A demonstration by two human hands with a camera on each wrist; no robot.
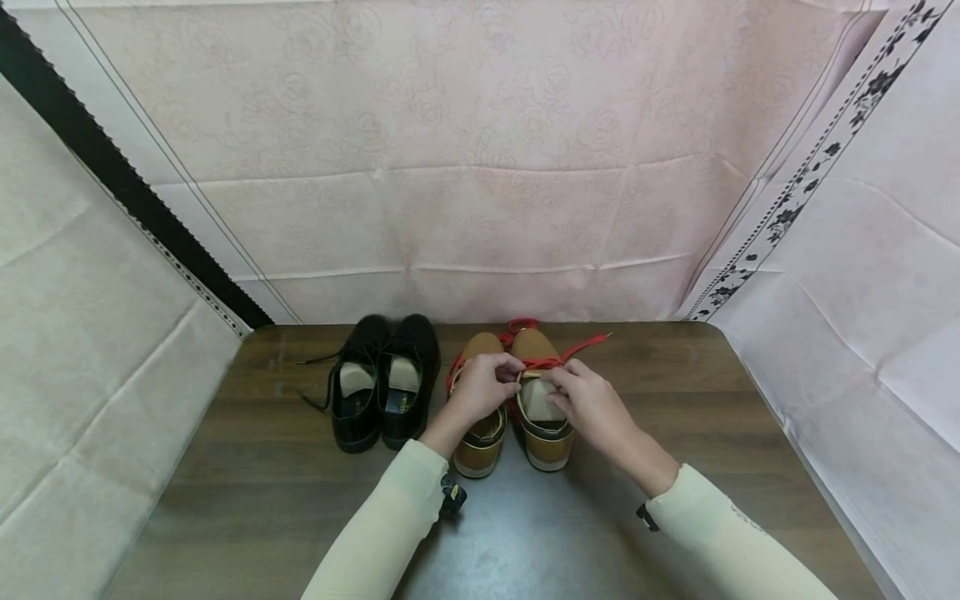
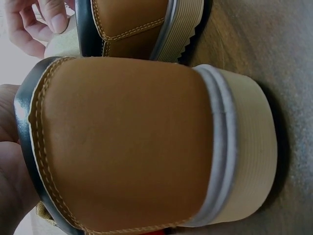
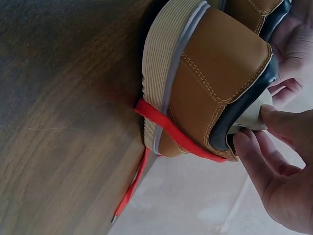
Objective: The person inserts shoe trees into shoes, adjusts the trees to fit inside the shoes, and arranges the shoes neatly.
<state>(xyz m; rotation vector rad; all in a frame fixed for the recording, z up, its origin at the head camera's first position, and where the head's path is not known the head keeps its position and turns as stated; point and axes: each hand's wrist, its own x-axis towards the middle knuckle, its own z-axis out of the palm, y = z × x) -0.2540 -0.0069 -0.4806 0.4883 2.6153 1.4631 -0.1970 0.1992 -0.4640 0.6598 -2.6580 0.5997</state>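
A pair of tan lace-up shoes with dark collars and pale soles stands on the wooden table, toes away from me. At the right-hand tan shoe, my right hand pinches the pale shoe tongue between thumb and fingers, right by the collar edge. My left hand reaches over the left-hand tan shoe; its bent fingertips are at the near side of the same tongue, and whether they grip it I cannot tell. A red shoelace crosses that shoe's side, its tip hanging out to the right.
Left of the tan pair stands a pair of black lace-up shoes, their thin black laces trailing leftward. The brown wooden table meets a pale patterned cloth along its far edge. More cloth hangs at both sides.
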